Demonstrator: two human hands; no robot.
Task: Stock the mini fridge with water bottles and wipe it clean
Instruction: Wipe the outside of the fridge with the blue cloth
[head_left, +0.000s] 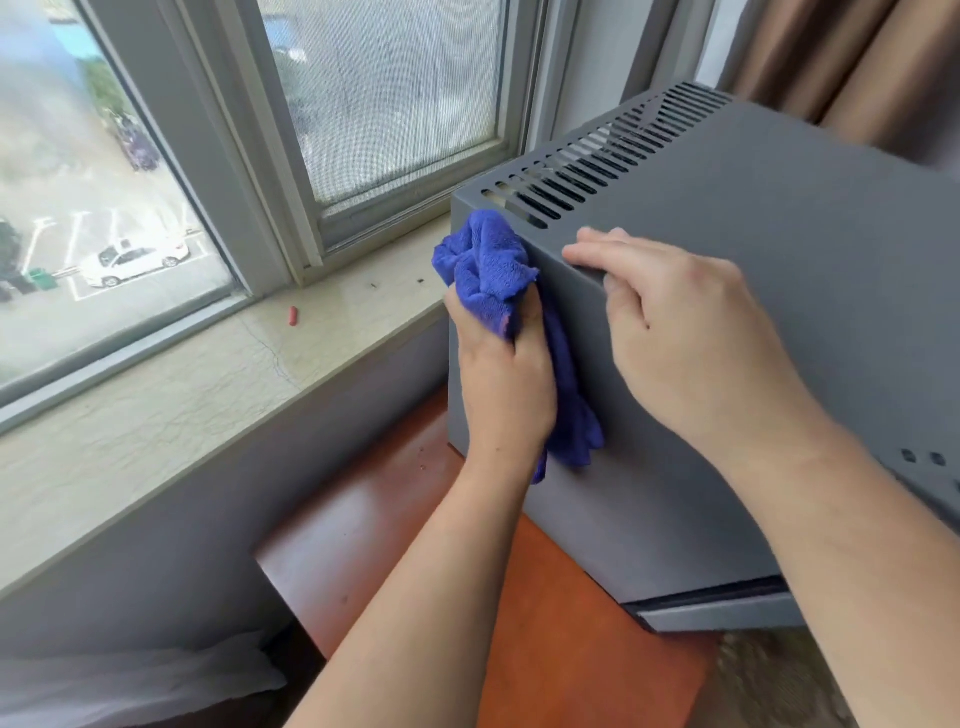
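Sunlight comes through a big window (384, 104), and I can see a white car (136, 260) parked far down outside. Below the window runs a pale stone sill (171, 395). A small red thing (293, 315) lies on the sill, and I cannot tell what it is.

Right of the sill stands the gray fridge (779, 291), close to the sill's end. I see its top and its side. A row of dark slots (597, 156) runs along the back of the top. Behind the fridge hangs a brown curtain (852, 57). The fridge sits on a red-brown wooden stand (545, 649) that sticks out below it toward me.

My left hand (501, 379) is on the side of the fridge, up by the back corner. Its fingers are curled tight around a blue cloth (491, 265). The cloth is bunched up over the corner edge, and a long bit of it hangs down flat on the fridge's side, past my wrist.

My right hand (691, 332) rests on the top of the fridge, at the edge just above the cloth. Its fingers are bent over that edge, so it holds the fridge's edge. The two hands are near each other but do not touch.
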